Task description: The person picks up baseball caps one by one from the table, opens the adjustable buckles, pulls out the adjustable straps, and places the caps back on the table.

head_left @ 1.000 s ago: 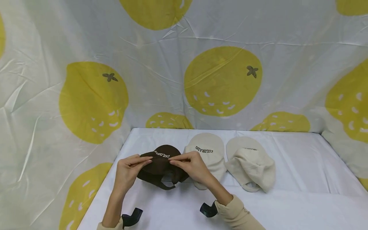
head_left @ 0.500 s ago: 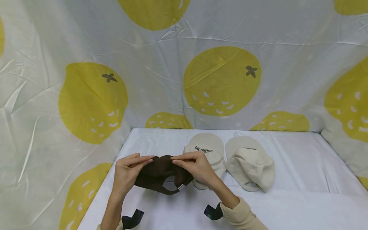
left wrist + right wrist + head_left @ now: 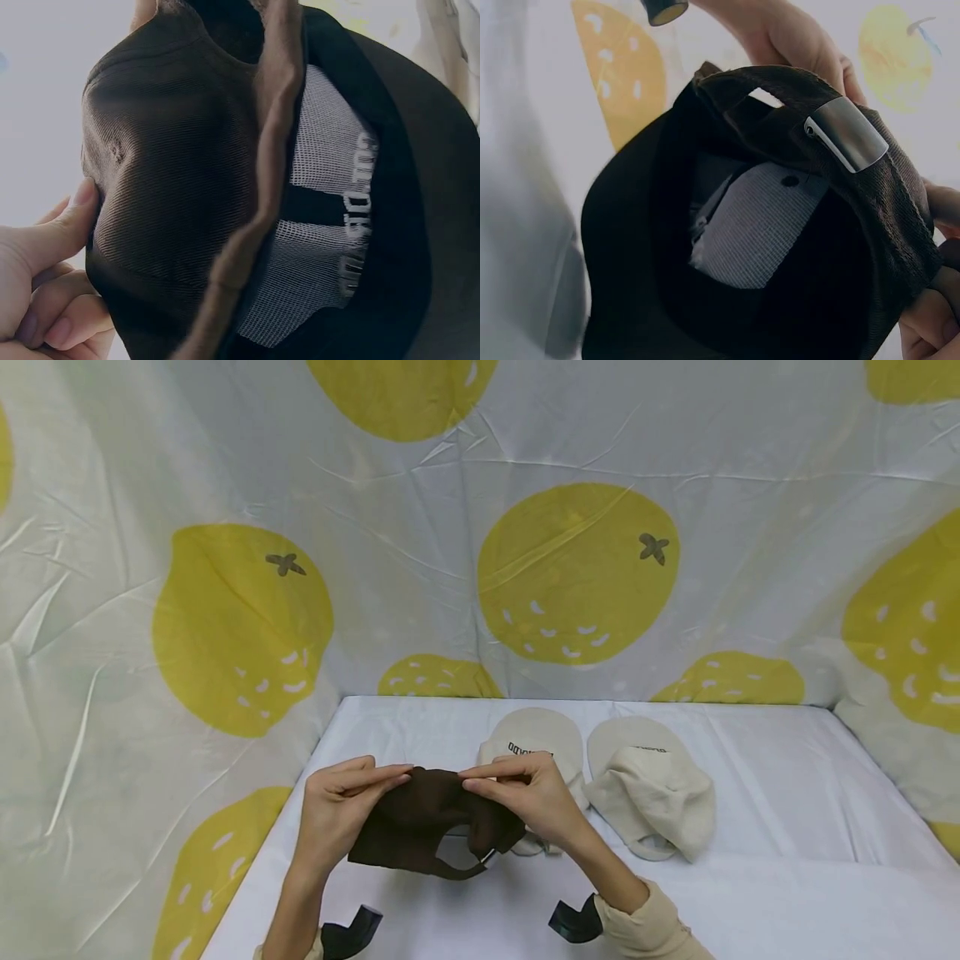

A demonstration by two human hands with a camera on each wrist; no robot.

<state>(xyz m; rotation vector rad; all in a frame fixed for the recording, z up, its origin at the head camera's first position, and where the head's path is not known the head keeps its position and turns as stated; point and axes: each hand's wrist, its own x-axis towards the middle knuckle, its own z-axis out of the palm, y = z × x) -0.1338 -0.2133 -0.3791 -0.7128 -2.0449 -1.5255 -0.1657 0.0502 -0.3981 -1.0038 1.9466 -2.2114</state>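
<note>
Both hands hold up a dark brown baseball cap over the white table. My left hand pinches the top edge of its crown between thumb and fingers. A short way to the right, my right hand pinches the same edge. The back strap hangs lowest, with a metal buckle showing large in the right wrist view. Looking inside the cap, the left wrist view shows pale mesh lining and lettering seen through from behind. In the head view the crown hides the brim and front lettering.
Two beige caps lie on the white-covered table. The nearer beige cap is partly behind my right hand; the other beige cap lies to its right, crown crumpled. A lemon-print cloth stands behind and at the sides.
The brown cap has tipped, so its white lettering has gone from the head view and the crown's back now faces me. My right hand has shifted slightly right; both keep their pinch.
</note>
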